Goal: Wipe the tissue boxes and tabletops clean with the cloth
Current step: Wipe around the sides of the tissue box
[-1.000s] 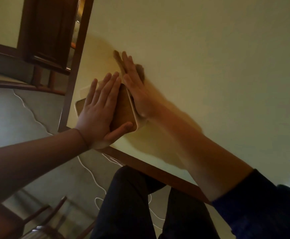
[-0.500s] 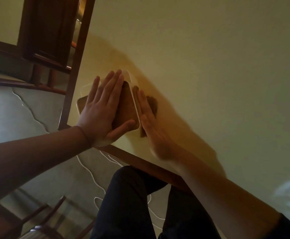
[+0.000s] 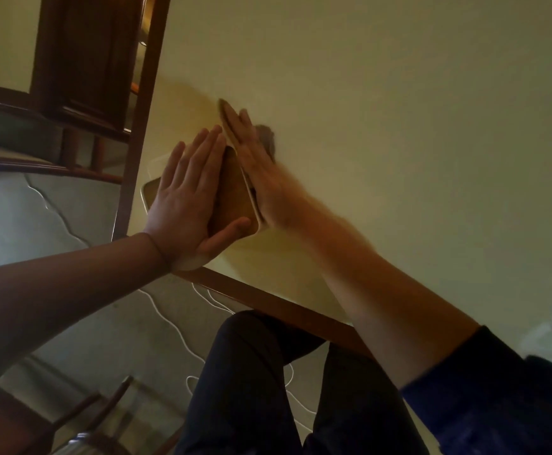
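Note:
A tissue box (image 3: 235, 192) with a brown top and pale rim stands at the near left corner of the pale tabletop (image 3: 399, 126). My left hand (image 3: 186, 205) lies flat on the box's top, fingers straight, thumb along its near edge. My right hand (image 3: 255, 169) is flat against the box's right side with straight fingers, blurred. A dark cloth (image 3: 266, 139) shows just beyond and under that hand, mostly hidden.
The table's brown wooden edge (image 3: 268, 300) runs along the near and left sides. Dark wooden chairs (image 3: 81, 77) stand off the left edge, and another chair (image 3: 97, 418) is at the lower left. A white cable (image 3: 169, 320) trails over the floor. My dark-trousered legs (image 3: 268, 389) are below.
My right hand with the cloth has slid from the box's near end forward along its right side to the far end. My left hand has stayed flat on the box.

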### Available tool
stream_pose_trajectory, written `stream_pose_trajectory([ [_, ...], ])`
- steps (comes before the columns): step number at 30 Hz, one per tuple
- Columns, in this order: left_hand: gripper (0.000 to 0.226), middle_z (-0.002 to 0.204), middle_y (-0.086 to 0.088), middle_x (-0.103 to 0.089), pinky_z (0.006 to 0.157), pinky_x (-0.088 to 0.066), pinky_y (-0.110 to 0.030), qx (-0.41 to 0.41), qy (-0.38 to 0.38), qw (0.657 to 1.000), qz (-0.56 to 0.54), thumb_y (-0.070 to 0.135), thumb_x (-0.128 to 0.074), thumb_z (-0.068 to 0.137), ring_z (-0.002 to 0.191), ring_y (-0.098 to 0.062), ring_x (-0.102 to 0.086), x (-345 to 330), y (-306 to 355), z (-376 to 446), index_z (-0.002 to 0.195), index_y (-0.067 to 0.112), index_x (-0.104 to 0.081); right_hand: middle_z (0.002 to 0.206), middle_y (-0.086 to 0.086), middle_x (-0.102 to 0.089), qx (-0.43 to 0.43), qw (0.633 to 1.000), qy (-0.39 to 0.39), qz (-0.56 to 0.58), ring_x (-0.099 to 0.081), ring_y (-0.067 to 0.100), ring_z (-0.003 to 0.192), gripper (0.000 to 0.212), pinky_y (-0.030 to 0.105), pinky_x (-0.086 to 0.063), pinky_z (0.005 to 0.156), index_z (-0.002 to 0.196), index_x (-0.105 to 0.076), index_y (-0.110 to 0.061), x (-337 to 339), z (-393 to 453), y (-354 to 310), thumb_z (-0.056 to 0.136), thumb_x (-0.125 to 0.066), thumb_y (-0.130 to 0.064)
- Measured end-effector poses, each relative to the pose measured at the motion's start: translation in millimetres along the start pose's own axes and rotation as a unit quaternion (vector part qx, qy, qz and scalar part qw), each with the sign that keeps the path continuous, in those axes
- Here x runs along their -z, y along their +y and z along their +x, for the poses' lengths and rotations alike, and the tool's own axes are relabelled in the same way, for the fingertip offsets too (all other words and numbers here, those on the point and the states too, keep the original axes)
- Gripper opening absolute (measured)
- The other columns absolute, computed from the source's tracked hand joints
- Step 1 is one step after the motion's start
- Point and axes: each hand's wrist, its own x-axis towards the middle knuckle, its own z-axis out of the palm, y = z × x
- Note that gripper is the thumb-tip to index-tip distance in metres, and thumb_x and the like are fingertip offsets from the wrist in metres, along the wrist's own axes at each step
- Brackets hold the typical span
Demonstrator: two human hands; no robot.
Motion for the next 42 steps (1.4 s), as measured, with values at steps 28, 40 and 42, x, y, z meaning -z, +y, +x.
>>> stream_pose_trajectory([
  [28,0.109,0.171,-0.019,-0.014,0.126,-0.012,-0.062,0.007,0.009,1.0,-0.012,0.075,-0.04,0.093,0.16,-0.034,-0.009,-1,-1,0,0.162,-0.004,-0.012,0.178,0.001,-0.004,-0.024,1.0,0.015,-0.011,0.012,0.02,0.163,0.058,0.053,0.007,0.131,0.169,-0.011,-0.015,-2,16,-1,0.115,-0.015,-0.033],
  [40,0.111,0.171,-0.019,-0.014,0.127,-0.011,-0.061,0.006,0.006,1.0,-0.019,0.077,-0.04,0.091,0.16,-0.034,-0.008,-2,-4,-1,0.162,-0.004,-0.011,0.176,-0.017,0.002,-0.119,0.979,0.002,0.164,-0.007,0.013,0.163,0.063,0.06,-0.028,0.126,0.168,-0.005,-0.042,-21,-114,-4,0.109,-0.027,-0.051],
  [42,0.111,0.171,-0.019,-0.014,0.127,-0.011,-0.061,0.005,0.007,1.0,-0.017,0.077,-0.04,0.092,0.16,-0.034,-0.009,-2,-5,-1,0.162,-0.004,-0.011,0.176,-0.015,0.002,-0.118,0.982,-0.001,0.146,-0.004,0.013,0.163,0.06,0.058,-0.024,0.128,0.169,-0.004,-0.037,-19,-106,-8,0.113,-0.025,-0.044],
])
